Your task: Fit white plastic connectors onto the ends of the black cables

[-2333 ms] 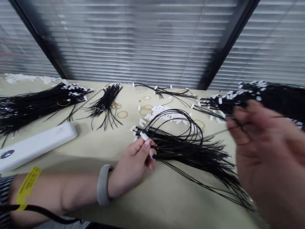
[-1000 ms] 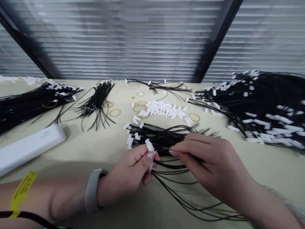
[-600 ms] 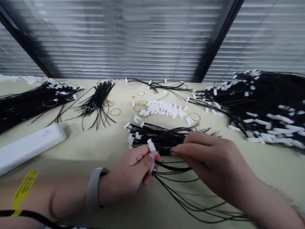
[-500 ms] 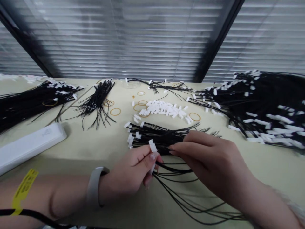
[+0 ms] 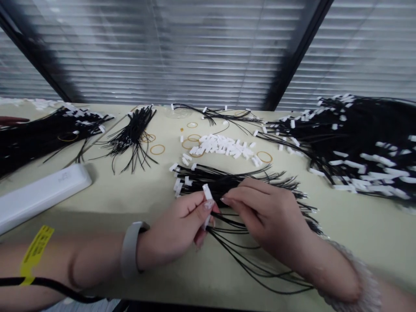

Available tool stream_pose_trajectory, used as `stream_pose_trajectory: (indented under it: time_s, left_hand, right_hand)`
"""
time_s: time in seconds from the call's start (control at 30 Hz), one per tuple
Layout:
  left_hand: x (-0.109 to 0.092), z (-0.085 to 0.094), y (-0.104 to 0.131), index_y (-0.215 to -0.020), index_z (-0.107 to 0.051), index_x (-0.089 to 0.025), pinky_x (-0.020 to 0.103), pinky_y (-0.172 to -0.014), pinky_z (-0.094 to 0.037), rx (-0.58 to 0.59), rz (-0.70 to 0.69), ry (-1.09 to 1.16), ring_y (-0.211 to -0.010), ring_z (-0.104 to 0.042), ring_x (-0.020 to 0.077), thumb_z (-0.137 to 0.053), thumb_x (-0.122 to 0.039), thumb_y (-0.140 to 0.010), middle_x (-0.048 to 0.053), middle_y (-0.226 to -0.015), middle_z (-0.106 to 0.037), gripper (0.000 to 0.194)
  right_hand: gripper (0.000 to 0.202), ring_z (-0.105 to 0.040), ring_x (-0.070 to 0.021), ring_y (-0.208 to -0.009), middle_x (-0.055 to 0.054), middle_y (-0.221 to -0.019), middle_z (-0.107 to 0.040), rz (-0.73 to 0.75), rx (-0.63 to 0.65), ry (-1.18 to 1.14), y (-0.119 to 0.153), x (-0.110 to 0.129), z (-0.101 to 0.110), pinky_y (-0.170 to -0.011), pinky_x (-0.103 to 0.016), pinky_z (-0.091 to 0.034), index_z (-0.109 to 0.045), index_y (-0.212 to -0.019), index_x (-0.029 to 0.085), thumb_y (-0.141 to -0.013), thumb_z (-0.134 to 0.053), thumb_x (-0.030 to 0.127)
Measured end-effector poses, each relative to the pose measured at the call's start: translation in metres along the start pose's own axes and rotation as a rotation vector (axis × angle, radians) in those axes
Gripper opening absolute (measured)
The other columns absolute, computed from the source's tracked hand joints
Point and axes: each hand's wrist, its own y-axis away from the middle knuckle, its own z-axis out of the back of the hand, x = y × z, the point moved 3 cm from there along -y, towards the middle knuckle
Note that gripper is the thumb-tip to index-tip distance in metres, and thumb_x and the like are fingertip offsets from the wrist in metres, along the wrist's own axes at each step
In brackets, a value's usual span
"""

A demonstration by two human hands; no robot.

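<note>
My left hand [image 5: 186, 221] pinches a long white connector housing [image 5: 207, 192] between thumb and fingers, tilted upright. Several black wires [image 5: 247, 271] run from it and curve down to the right. Close by on the right, my right hand [image 5: 266, 212] has thumb and forefinger pressed together near the housing's side; what lies between the fingertips is too small to make out. Behind both hands a bundle of black wires [image 5: 221, 177] with white connectors at its left end lies on the table, partly covered by my right hand.
Loose white connector housings [image 5: 224, 145] lie in a heap beyond the bundle, with rubber bands [image 5: 157, 149] around. Large black wire piles lie at right [image 5: 364, 125] and left [image 5: 29, 138]. A smaller wire bunch [image 5: 136, 130] and a white oblong case [image 5: 45, 195] are at left.
My right hand has moved left, closer to the housing, uncovering the bundle's right wire ends. My left hand keeps its grip, with the housing slightly turned.
</note>
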Motion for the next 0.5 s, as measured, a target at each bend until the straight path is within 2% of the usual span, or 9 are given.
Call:
stream_pose_trajectory:
  time_s: [0.1,0.17,0.2,0.27,0.33,0.37,0.5]
  left_hand:
    - [0.001,0.001,-0.001,-0.077,-0.050,-0.016,0.014,-0.037,-0.032,-0.060,-0.042,0.026,-0.039,-0.040,0.0031,-0.041,-0.042,-0.086,-0.005,-0.058,-0.045,0.029]
    - [0.002,0.002,-0.002,-0.079,-0.050,-0.016,0.015,-0.037,-0.033,-0.110,-0.050,0.064,-0.039,-0.040,0.0031,-0.042,-0.042,-0.086,-0.005,-0.060,-0.045,0.028]
    - [0.002,0.002,-0.003,-0.080,-0.050,-0.016,0.015,-0.036,-0.034,-0.129,-0.047,0.084,-0.039,-0.041,0.0031,-0.043,-0.042,-0.085,-0.005,-0.061,-0.045,0.027]
    - [0.003,0.002,-0.004,-0.081,-0.050,-0.016,0.016,-0.036,-0.035,-0.160,-0.039,0.103,-0.038,-0.042,0.0034,-0.043,-0.040,-0.085,-0.004,-0.064,-0.047,0.026]
    - [0.002,0.002,-0.004,-0.082,-0.051,-0.016,0.017,-0.038,-0.037,-0.180,-0.041,0.088,-0.039,-0.044,0.0041,-0.043,-0.039,-0.086,-0.004,-0.064,-0.048,0.025]
    - [0.002,0.002,-0.004,-0.083,-0.051,-0.016,0.017,-0.038,-0.037,-0.185,-0.046,0.072,-0.040,-0.045,0.0044,-0.042,-0.038,-0.086,-0.004,-0.063,-0.048,0.024]
    - [-0.001,0.002,-0.004,-0.082,-0.051,-0.015,0.017,-0.039,-0.036,-0.173,-0.042,0.014,-0.040,-0.045,0.0041,-0.040,-0.035,-0.087,-0.004,-0.063,-0.048,0.024]
  right_hand:
    - [0.012,-0.054,-0.0130,-0.079,-0.006,-0.086,-0.059,0.100,-0.174,0.091,0.000,0.007,0.020,-0.069,-0.025,-0.044,-0.062,-0.088,0.017,-0.080,-0.054,0.012]
    - [0.007,-0.052,-0.0140,-0.076,-0.006,-0.081,-0.057,0.155,-0.247,0.135,0.002,0.013,0.035,-0.066,-0.027,-0.043,-0.060,-0.082,0.016,-0.077,-0.057,0.013]
    - [0.004,-0.050,-0.0133,-0.070,-0.004,-0.074,-0.054,0.164,-0.189,0.118,0.002,0.015,0.038,-0.061,-0.027,-0.041,-0.059,-0.076,0.017,-0.078,-0.056,0.016]
    - [0.015,-0.045,-0.0116,-0.059,-0.001,-0.062,-0.049,0.152,0.062,0.055,0.003,0.017,0.035,-0.051,-0.026,-0.034,-0.055,-0.067,0.018,-0.080,-0.055,0.025]
    - [0.022,-0.043,-0.0112,-0.056,0.001,-0.060,-0.050,0.118,0.309,0.027,0.007,0.016,0.024,-0.049,-0.026,-0.030,-0.053,-0.064,0.019,-0.082,-0.053,0.032]
    - [0.023,-0.043,-0.0111,-0.057,0.002,-0.062,-0.051,0.099,0.382,0.037,0.008,0.016,0.019,-0.050,-0.026,-0.030,-0.052,-0.063,0.019,-0.082,-0.052,0.032]
    - [0.025,-0.044,-0.0103,-0.057,0.003,-0.064,-0.052,0.020,0.435,0.097,0.012,0.011,0.007,-0.054,-0.026,-0.030,-0.049,-0.063,0.019,-0.087,-0.042,0.022]
